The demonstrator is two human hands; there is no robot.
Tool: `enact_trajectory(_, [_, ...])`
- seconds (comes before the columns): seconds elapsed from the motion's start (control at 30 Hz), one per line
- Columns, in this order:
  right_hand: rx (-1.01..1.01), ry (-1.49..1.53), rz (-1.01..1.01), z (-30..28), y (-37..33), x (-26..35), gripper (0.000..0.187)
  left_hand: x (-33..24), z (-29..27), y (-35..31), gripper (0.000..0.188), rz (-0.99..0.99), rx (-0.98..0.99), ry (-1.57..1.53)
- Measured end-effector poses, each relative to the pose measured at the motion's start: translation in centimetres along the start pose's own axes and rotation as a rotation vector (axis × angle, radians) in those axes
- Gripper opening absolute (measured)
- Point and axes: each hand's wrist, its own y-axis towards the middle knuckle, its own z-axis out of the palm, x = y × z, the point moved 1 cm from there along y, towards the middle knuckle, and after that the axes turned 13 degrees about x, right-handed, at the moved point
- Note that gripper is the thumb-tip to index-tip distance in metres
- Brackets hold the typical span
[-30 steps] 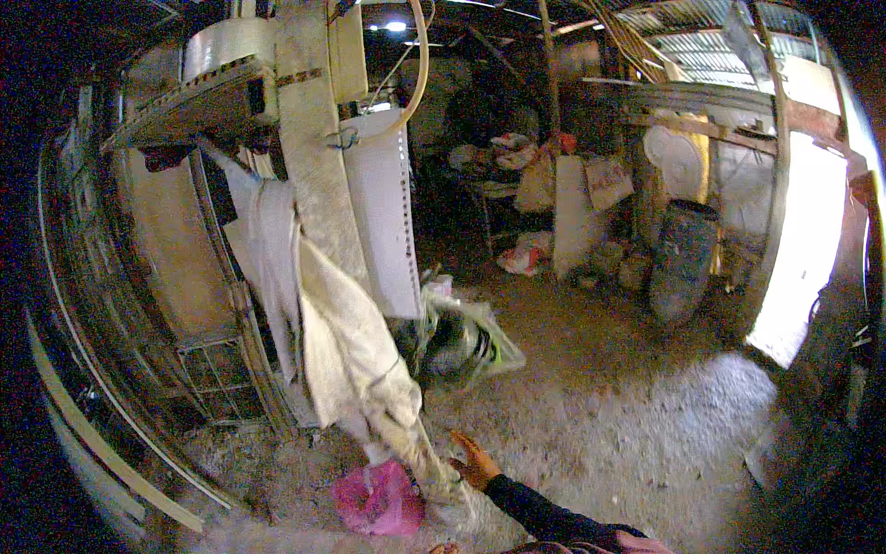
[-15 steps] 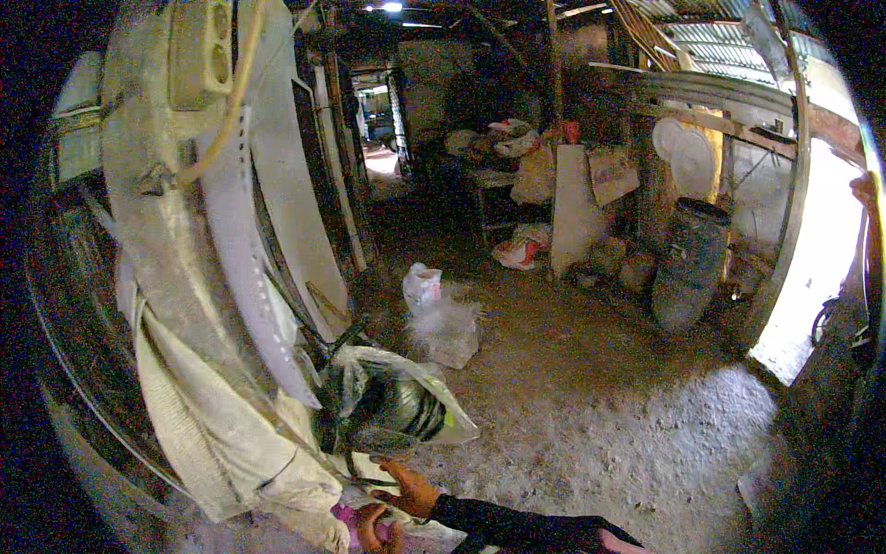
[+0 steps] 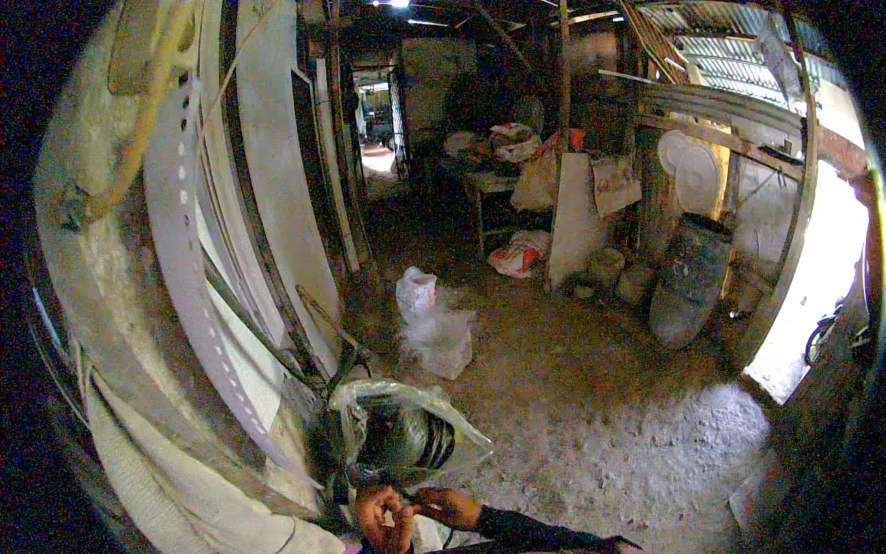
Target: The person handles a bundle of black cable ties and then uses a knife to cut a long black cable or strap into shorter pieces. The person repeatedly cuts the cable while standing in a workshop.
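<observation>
My left hand (image 3: pixel 383 519) is at the bottom centre, its fingers curled in a pinch. My right hand (image 3: pixel 448 508), in a dark sleeve, comes from the right with its fingers pressed together against the left fingertips. Whatever lies between the fingers is too small and grainy to make out. Just beyond both hands is a clear plastic bag (image 3: pixel 472 441) around a dark, rounded, ridged thing (image 3: pixel 406 436). Pale cloth (image 3: pixel 175 489) hangs to the left of my hands.
Pale boards (image 3: pixel 268 138) and a perforated strip (image 3: pixel 175 222) lean along the left. A white bag (image 3: pixel 417 294) and a crumpled clear one (image 3: pixel 441 343) lie on the dirt floor (image 3: pixel 628 462). A dark barrel (image 3: pixel 690 282) stands right, near the bright doorway (image 3: pixel 812 286).
My right hand, stretched out with fingers apart before, has closed beside my left. The left has moved up and away from the pinkish cloth it was at. The view has shifted slightly.
</observation>
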Motion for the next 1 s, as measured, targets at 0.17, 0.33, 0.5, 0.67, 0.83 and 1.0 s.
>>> enact_trajectory(0.17, [-0.154,-0.158,0.518,-0.6,-8.8,-2.6,0.024,1.3,2.0,3.9,0.03,-0.075,0.041,-0.027])
enact_trajectory(0.33, [-0.36,-0.103,0.812,0.4,-17.9,-3.8,0.018,0.5,5.2,7.6,0.028,-0.088,0.055,-0.036])
enact_trajectory(0.5, [-0.564,-0.068,1.012,-0.5,-26.1,-3.0,0.015,0.7,7.2,9.1,0.034,0.009,0.019,0.086])
enact_trajectory(0.67, [-0.896,-0.144,1.171,-3.3,-36.6,-1.9,0.012,3.2,10.0,9.5,0.034,-0.08,-0.081,-0.198])
enact_trajectory(0.83, [-1.255,-0.161,1.216,-3.3,-51.3,-4.3,0.01,4.2,12.1,11.6,0.037,0.163,-0.13,0.104])
enact_trajectory(1.0, [-1.528,0.01,1.186,0.9,-59.4,-5.2,0.015,5.7,16.7,13.2,0.03,-0.034,0.258,-0.204])
